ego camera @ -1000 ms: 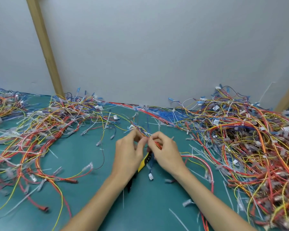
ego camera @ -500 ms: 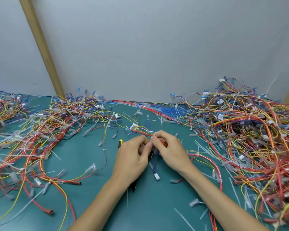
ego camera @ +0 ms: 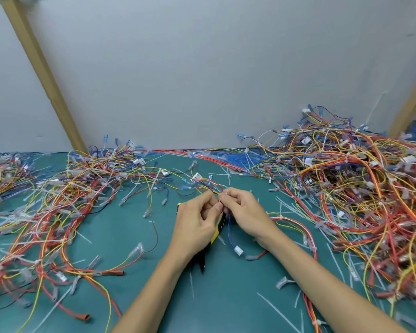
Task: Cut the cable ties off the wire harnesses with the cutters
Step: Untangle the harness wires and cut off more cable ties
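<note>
Pinching thin harness (ego camera: 211,185) betw. both hands, cutters (ego camera: 218,227) under left hand (ego camera: 197,224).

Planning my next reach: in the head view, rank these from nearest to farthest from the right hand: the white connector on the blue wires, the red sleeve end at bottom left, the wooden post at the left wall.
1. White connector: just below the right hand, on the mat.
2. Red sleeve end: near left, by the mat's front edge.
3. Wooden post: far left, leaning against the wall.
</note>
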A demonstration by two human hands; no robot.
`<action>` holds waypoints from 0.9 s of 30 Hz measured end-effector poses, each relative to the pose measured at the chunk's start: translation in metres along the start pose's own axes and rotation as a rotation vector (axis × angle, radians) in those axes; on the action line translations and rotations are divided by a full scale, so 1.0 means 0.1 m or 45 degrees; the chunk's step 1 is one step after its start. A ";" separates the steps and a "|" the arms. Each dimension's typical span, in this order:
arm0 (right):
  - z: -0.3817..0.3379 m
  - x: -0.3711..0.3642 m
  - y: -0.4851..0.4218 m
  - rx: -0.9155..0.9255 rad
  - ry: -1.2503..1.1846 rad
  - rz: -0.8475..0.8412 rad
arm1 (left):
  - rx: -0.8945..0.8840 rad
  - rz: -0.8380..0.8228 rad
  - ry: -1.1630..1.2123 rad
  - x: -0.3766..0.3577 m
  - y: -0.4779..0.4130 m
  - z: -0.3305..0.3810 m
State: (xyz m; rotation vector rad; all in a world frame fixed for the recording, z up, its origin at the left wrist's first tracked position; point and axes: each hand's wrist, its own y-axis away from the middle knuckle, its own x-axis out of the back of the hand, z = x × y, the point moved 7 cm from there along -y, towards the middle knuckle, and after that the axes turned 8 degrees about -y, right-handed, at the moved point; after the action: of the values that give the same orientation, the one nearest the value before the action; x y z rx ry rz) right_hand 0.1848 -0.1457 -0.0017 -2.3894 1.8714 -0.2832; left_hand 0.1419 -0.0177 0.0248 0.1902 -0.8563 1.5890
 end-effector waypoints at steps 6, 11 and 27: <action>-0.09 -0.01 0.05 -0.023 0.167 -0.005 | 0.009 0.144 -0.034 0.01 0.08 -0.05; -0.84 0.55 0.19 0.221 0.358 0.227 | -0.012 0.220 0.028 0.09 0.09 -0.06; -0.07 0.34 0.41 -0.241 -0.193 0.074 | 0.261 0.462 0.191 0.24 0.08 -0.30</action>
State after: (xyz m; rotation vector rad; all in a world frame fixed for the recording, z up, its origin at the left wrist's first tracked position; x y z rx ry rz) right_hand 0.1522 -0.1886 0.0002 -2.3886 1.9724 0.0818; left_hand 0.1394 0.0202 0.0144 0.0603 -0.6343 2.0055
